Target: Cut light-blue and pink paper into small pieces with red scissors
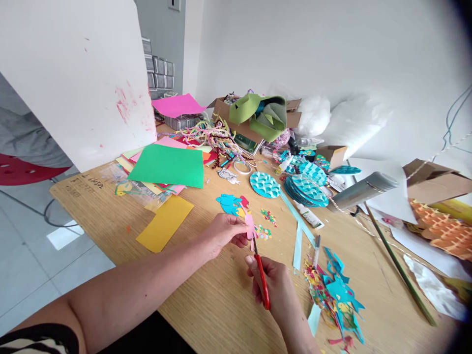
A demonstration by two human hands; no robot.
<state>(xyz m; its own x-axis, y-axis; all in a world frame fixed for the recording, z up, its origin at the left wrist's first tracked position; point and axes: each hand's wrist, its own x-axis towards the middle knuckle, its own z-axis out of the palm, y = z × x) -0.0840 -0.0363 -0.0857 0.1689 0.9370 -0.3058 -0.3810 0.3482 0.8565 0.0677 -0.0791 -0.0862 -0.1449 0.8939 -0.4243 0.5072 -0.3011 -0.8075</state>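
My left hand point(225, 232) pinches a small piece of pink paper point(250, 226) between thumb and fingers, above the table. In my right hand point(272, 280) is a pair of scissors point(262, 280) with red handles; its blades meet the lower edge of the pink paper. Just beyond lie blue paper fish shapes point(227, 203), with a red cutout point(244, 201) beside them. Small coloured paper dots point(264, 232) are scattered behind the scissors, partly hidden by the pink paper.
Yellow paper point(165, 223) and a green sheet point(167, 164) on a paper stack lie left. Turquoise patterned discs point(306, 189), a white glue bottle point(309, 215) and blue scraps point(344, 290) are to the right. A grey cylinder point(363, 191) and a green stick point(400, 265) lie farther right.
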